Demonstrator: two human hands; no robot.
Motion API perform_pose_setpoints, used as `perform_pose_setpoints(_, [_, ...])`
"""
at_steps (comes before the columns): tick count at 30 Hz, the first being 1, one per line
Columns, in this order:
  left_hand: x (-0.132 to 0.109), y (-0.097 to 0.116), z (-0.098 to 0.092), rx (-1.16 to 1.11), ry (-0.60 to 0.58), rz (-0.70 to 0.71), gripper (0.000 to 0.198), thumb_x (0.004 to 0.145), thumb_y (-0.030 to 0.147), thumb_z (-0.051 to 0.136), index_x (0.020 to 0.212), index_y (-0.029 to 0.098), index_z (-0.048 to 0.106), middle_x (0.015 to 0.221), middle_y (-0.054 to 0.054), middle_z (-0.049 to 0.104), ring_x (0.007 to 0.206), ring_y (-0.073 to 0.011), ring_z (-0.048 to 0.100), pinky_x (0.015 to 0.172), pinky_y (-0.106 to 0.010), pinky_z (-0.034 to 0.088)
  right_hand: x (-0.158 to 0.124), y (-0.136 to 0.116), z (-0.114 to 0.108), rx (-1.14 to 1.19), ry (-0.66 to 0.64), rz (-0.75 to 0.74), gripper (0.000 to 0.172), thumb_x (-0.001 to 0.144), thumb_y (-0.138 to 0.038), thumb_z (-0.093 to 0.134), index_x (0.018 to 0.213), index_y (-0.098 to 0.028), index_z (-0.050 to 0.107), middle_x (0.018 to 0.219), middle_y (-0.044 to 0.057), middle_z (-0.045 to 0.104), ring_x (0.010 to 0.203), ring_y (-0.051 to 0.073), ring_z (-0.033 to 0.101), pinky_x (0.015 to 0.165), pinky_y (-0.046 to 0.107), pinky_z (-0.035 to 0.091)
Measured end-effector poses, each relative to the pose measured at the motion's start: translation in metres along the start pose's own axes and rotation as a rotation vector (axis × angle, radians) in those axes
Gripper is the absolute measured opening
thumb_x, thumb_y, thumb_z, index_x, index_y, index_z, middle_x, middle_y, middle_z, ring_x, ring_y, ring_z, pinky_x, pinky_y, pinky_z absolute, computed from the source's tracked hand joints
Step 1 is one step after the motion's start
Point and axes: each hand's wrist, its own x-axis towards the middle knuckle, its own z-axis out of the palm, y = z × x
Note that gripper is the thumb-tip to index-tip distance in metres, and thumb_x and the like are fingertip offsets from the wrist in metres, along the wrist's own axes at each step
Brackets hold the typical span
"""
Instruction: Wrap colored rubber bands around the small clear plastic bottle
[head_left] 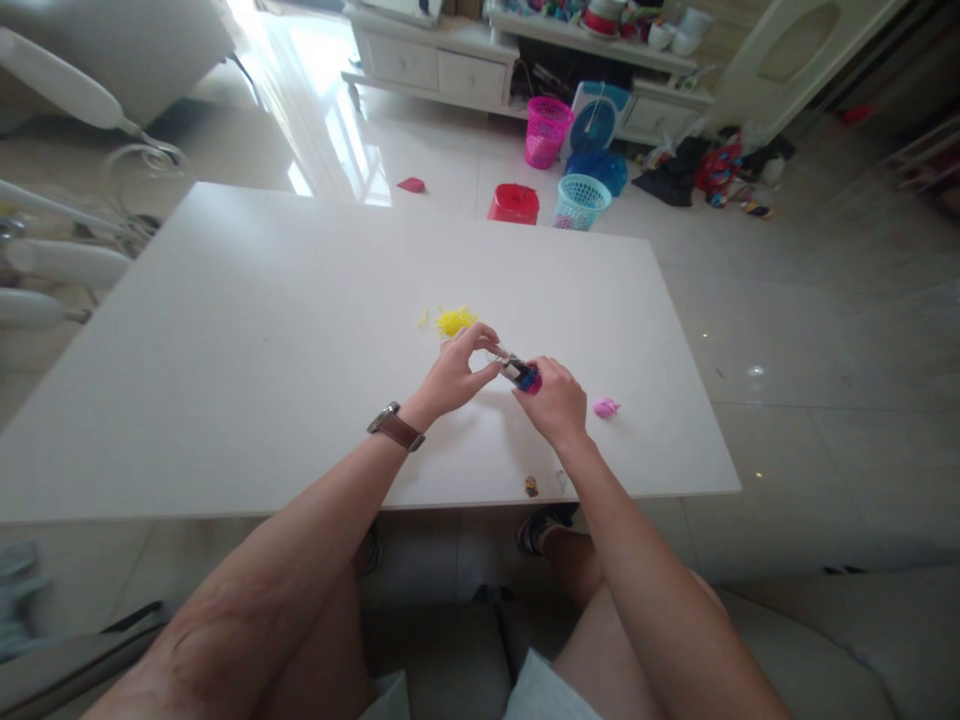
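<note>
Over the white table point(300, 350), my right hand point(559, 400) is wrapped round a small dark blue and black object with pink parts and a whitish patch point(517, 373); its kind is not clear. At its upper left end, my left hand point(461, 375) has thumb and forefinger nearly together around something thin and pale, too small to name. A heap of thin yellow pieces point(455, 320) lies just beyond my left hand. To the right of my right hand sits a small pink item point(606, 408). Near the front edge is a tiny yellow and dark figure point(532, 486).
A small pale piece point(561, 480) lies beside the figure. White chair parts point(67, 260) stand at the table's left. Beyond the far edge are a red bin point(514, 203), a light blue basket point(582, 202) and a pink basket point(548, 132), before a white cabinet point(435, 70).
</note>
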Motion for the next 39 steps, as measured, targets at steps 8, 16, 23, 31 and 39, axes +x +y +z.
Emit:
perform_pose_setpoints(8, [0.009,-0.016,0.003,0.073,0.270,-0.189,0.004,0.085,0.017,0.060,0.088,0.020,0.062,0.090,-0.003,0.072,0.090,-0.0196,0.068,0.091,-0.039,0.051,0.016,0.029,-0.009,0.247,0.188,0.259,0.033,0.075,-0.039,0.078,0.103,-0.025,0.065,0.104,0.005,0.075,0.087,0.024,0.067,0.076,0.034,0.050])
perform_pose_setpoints(16, [-0.004,-0.047,0.082,0.358,-0.129,-0.202,0.057,0.077,0.019,0.079,0.131,0.017,0.061,0.136,-0.016,0.064,0.131,-0.0330,0.052,0.111,-0.047,0.043,0.023,0.036,-0.013,0.405,0.244,0.314,0.038,0.074,-0.040,0.077,0.105,-0.020,0.065,0.107,0.010,0.075,0.087,0.022,0.068,0.078,0.033,0.051])
perform_pose_setpoints(23, [0.005,-0.052,0.131,0.459,-0.094,-0.204,0.054,0.088,0.010,0.061,0.141,0.019,0.059,0.141,-0.017,0.058,0.128,-0.0331,0.048,0.107,-0.048,0.043,0.018,0.036,-0.019,0.420,0.241,0.292,0.038,0.076,-0.040,0.076,0.105,-0.020,0.065,0.106,0.010,0.075,0.086,0.022,0.068,0.078,0.032,0.052])
perform_pose_setpoints(31, [0.005,-0.056,0.125,0.422,-0.089,-0.169,0.026,0.090,0.010,0.053,0.094,0.016,0.078,0.099,-0.014,0.070,0.101,-0.0263,0.060,0.096,-0.042,0.049,0.018,0.045,-0.027,0.432,0.223,0.300,0.039,0.076,-0.042,0.076,0.107,-0.019,0.064,0.109,0.011,0.075,0.087,0.022,0.069,0.077,0.033,0.053])
perform_pose_setpoints(39, [0.008,-0.049,0.080,0.149,-0.003,-0.407,0.011,0.077,0.015,0.068,0.081,0.018,0.078,0.082,-0.007,0.076,0.079,-0.0208,0.068,0.084,-0.038,0.054,0.012,0.046,-0.032,0.246,0.075,0.290,0.037,0.074,-0.038,0.081,0.105,-0.026,0.066,0.105,0.004,0.077,0.088,0.023,0.069,0.078,0.034,0.052])
